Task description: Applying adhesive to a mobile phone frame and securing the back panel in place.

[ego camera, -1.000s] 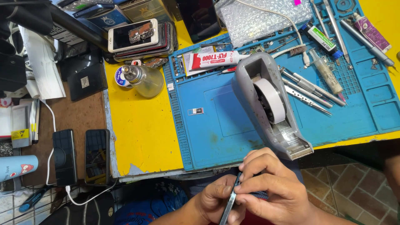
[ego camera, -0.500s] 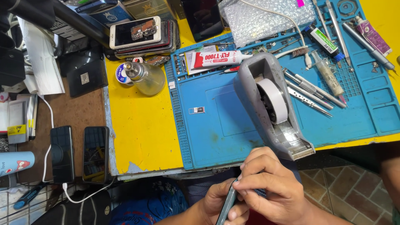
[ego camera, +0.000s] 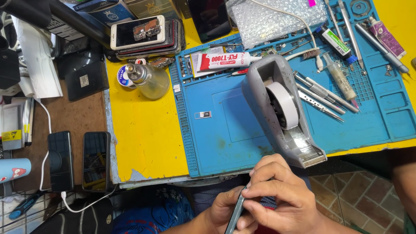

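Head view: both hands sit at the near edge, below the table (ego camera: pixel 143 143), held over the lap. Left hand (ego camera: pixel 225 212) grips a thin dark phone (ego camera: pixel 235 214) edge-on, fingers wrapped round its left side. Right hand (ego camera: pixel 281 197) is curled over the phone's upper end, fingertips pinched narrow against its edge; whether they hold anything small cannot be told. Just beyond the right hand, a grey tape dispenser (ego camera: pixel 281 108) with a white roll stands on the blue work mat (ego camera: pixel 225 125). Far on the mat: a white glue tube (ego camera: pixel 227 60), tweezers and metal tools (ego camera: pixel 320 95), bubble wrap (ego camera: pixel 277 17). Left of the mat, a glass bottle (ego camera: pixel 149 80) on yellow surface; a stack of phones (ego camera: pixel 143 37) further back. Two dark phones (ego camera: pixel 78 160) lie at far left, well apart from the hands.
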